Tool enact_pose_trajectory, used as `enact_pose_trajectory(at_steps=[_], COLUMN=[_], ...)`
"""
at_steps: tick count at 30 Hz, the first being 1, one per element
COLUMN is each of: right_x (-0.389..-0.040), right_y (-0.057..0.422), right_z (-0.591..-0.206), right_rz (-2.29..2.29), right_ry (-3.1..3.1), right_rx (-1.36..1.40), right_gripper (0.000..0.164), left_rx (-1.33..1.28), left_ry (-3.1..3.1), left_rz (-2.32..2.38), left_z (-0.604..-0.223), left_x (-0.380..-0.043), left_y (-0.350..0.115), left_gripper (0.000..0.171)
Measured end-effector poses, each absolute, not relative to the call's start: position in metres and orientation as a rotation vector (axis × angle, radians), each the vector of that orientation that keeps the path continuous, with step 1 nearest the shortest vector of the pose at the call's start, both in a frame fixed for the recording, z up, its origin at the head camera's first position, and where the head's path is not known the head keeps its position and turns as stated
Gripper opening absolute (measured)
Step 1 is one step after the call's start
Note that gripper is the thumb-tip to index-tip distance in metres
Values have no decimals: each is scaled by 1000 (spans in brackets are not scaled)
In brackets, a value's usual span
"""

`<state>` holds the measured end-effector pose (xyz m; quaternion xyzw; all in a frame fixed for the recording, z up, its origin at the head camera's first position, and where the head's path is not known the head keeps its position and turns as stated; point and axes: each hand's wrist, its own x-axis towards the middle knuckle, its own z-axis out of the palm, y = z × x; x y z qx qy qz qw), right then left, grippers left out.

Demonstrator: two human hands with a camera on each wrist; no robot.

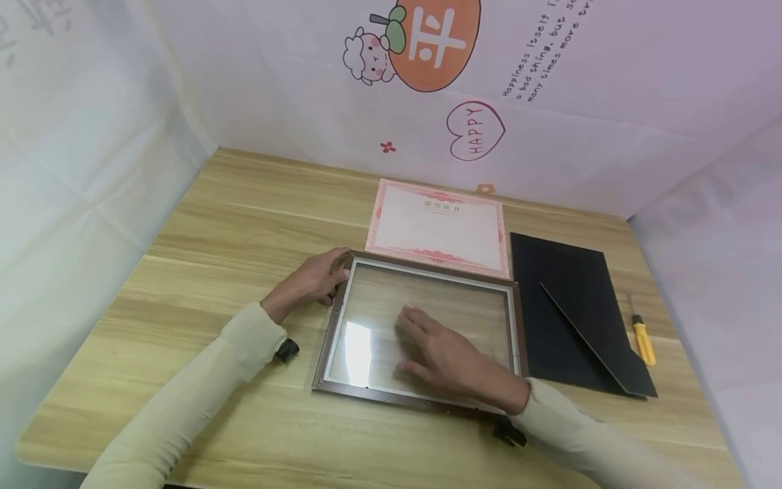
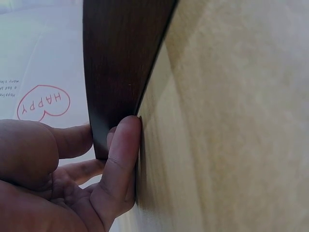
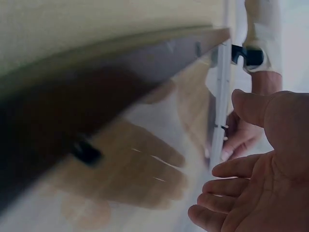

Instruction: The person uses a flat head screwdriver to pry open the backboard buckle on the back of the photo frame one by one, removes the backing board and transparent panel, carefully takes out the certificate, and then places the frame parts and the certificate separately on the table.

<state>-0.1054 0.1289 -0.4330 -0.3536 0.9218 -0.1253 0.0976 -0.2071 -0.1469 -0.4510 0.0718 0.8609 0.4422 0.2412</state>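
Note:
A brown picture frame (image 1: 519,319) with a white inner edge and a clear glass pane (image 1: 379,292) lies on the table. My left hand (image 1: 310,278) grips its far left corner. The left wrist view shows the thumb on one face of the dark frame side (image 2: 123,58) and fingers (image 2: 123,154) curled at its lower edge. Over the pane, my right hand (image 1: 449,356) is spread with the palm toward the glass, holding nothing. Its fingers (image 3: 227,186) are relaxed in the right wrist view, and the glass (image 3: 145,164) mirrors them.
A pink-bordered certificate (image 1: 440,224) lies just beyond the frame. To the right is a black backing board (image 1: 537,333) with a raised flap (image 1: 601,339). A yellow-handled screwdriver (image 1: 643,343) lies near the right table edge. White printed cloth (image 1: 293,81) stands behind the wooden table (image 1: 214,224).

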Motion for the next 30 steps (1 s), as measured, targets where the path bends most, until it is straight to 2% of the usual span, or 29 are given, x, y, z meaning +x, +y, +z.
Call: enact_pose_trajectory(at_steps=[11, 30], right_x=[-102, -106], right_y=[124, 121], right_z=[-439, -448], right_rz=[-350, -204], right_ry=[2698, 2650], right_rx=[-1045, -1007], right_gripper=[83, 100], left_rx=[195, 168], left_ry=[2362, 2362], left_rz=[1204, 1206], left_z=[-452, -454], left_x=[-208, -211], left_y=[-146, -146], left_gripper=[58, 58])
